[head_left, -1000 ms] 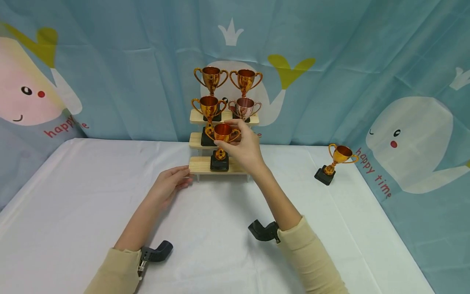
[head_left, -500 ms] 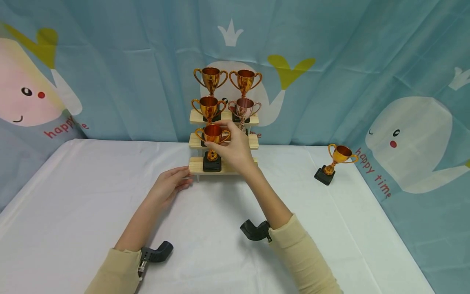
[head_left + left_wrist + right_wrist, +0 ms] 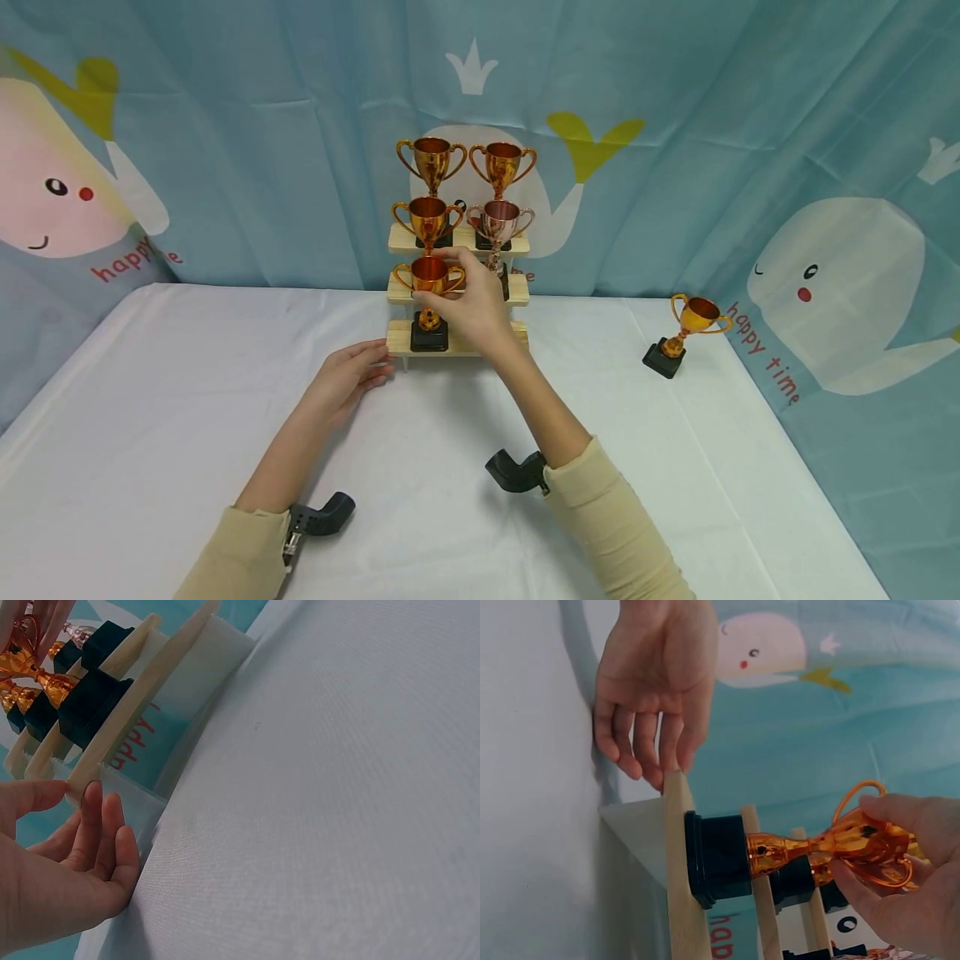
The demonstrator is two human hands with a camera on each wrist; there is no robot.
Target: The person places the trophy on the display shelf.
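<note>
A tiered wooden display stand with three steps stands at the back middle of the table. My right hand holds a gold trophy cup by its bowl, thumb in front and fingers behind. That trophy is upright, its black base against the left part of the lowest step. My left hand pinches the left end of this step between thumb and forefinger, as the left wrist view shows. Behind, a gold trophy and a pinkish trophy occupy the middle step.
Two gold trophies stand on the top step. Another gold trophy with a black base is on the white tablecloth at the right. A blue printed curtain hangs behind the table.
My right hand has carried the gold trophy leftward along the lowest step, from near its middle to its left part. The left hand has stayed at the step's end.
</note>
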